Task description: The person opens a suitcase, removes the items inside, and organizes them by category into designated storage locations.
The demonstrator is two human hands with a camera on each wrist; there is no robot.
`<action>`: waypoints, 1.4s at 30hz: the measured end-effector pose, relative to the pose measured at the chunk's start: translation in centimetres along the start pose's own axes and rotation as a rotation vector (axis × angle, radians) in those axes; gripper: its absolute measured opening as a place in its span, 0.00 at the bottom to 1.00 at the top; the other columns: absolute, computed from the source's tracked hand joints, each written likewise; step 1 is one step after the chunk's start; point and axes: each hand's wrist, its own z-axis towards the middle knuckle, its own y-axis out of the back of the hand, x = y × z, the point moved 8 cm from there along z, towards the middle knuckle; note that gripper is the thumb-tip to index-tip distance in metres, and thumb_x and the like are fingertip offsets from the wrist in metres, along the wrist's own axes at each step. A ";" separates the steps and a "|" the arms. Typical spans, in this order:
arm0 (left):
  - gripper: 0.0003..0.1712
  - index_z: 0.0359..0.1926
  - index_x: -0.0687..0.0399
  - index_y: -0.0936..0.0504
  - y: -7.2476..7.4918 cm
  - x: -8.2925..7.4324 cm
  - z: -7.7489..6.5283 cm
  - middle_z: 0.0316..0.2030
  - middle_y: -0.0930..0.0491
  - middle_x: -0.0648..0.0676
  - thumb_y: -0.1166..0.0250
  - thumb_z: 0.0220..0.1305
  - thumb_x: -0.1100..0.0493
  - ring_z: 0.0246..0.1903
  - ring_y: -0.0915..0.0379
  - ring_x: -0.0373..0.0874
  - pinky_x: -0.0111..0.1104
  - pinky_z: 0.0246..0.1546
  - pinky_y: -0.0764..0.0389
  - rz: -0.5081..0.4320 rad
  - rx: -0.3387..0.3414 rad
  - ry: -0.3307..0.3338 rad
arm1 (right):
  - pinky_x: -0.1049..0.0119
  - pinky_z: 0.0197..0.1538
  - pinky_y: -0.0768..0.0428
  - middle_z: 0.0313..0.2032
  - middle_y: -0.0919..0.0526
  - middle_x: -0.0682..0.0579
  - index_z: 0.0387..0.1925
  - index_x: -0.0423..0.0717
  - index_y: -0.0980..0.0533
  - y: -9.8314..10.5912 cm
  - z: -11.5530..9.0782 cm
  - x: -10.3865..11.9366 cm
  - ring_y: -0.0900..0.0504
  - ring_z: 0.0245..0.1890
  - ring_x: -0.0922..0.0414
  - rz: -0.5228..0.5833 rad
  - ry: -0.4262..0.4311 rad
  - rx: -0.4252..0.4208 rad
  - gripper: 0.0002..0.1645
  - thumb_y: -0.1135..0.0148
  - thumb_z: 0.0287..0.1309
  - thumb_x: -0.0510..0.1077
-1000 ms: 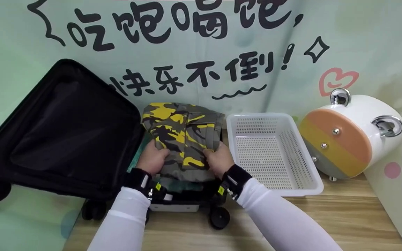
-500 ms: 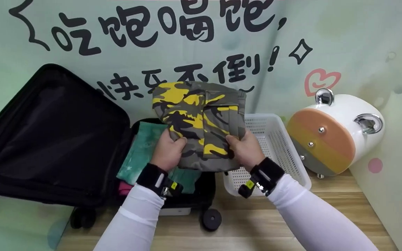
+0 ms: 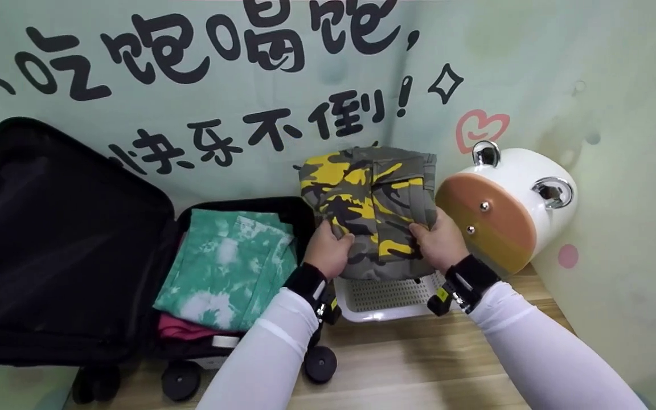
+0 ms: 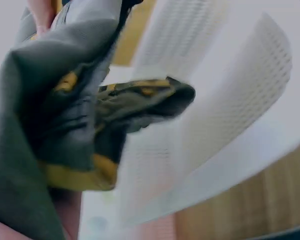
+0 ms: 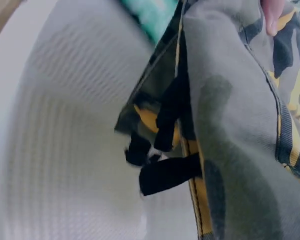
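Folded camouflage pants [image 3: 370, 210] in yellow, grey and black hang over the white perforated basket [image 3: 382, 315] in the head view. My left hand [image 3: 329, 249] grips their near left edge, thumb on top. On the opposite edge my right hand [image 3: 441, 240] pinches the cloth the same way. In the left wrist view a fold of the pants [image 4: 135, 102] droops over the basket [image 4: 230, 135]. Dark straps [image 5: 165, 175] dangle from the cloth in the right wrist view. The pants hide most of the basket from above.
An open black suitcase [image 3: 171, 347] at left holds a folded green tie-dye garment [image 3: 222, 267] over a red one [image 3: 183, 329]. Its lid [image 3: 60, 245] leans back. A white cow-shaped stool [image 3: 544, 171] stands at right. A printed cloth [image 3: 282, 114] hangs behind the wooden surface [image 3: 396, 364].
Both hands have lifted the camouflage pants out of the suitcase and carried them right, over the basket. The green garment beneath is now uncovered. The head view has turned right.
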 end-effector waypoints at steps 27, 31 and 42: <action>0.38 0.75 0.64 0.47 -3.3 2.2 -2.0 0.63 0.28 0.61 0.43 0.70 0.61 0.58 0.28 0.51 0.37 0.57 0.29 0.535 0.183 0.040 | 0.48 0.61 0.31 0.58 0.29 0.24 0.65 0.21 0.41 -4.2 -0.3 -6.3 0.29 0.59 0.36 -0.556 -0.078 0.288 0.30 0.52 0.70 0.39; 0.24 0.65 0.57 0.29 -2.3 1.3 -2.0 0.55 0.21 0.58 0.42 0.69 0.60 0.49 0.23 0.48 0.36 0.50 0.25 0.514 0.178 -0.027 | 0.47 0.60 0.30 0.58 0.31 0.23 0.66 0.19 0.47 -3.6 -0.5 -6.2 0.29 0.59 0.34 -0.571 -0.105 0.278 0.34 0.52 0.69 0.39; 0.39 0.75 0.58 0.42 4.5 3.2 -1.2 0.69 0.36 0.59 0.42 0.70 0.47 0.65 0.37 0.54 0.42 0.63 0.35 0.558 0.108 0.121 | 0.44 0.62 0.35 0.61 0.35 0.27 0.65 0.23 0.42 -2.7 -0.6 -5.3 0.35 0.60 0.30 -0.540 -0.133 0.179 0.33 0.47 0.67 0.41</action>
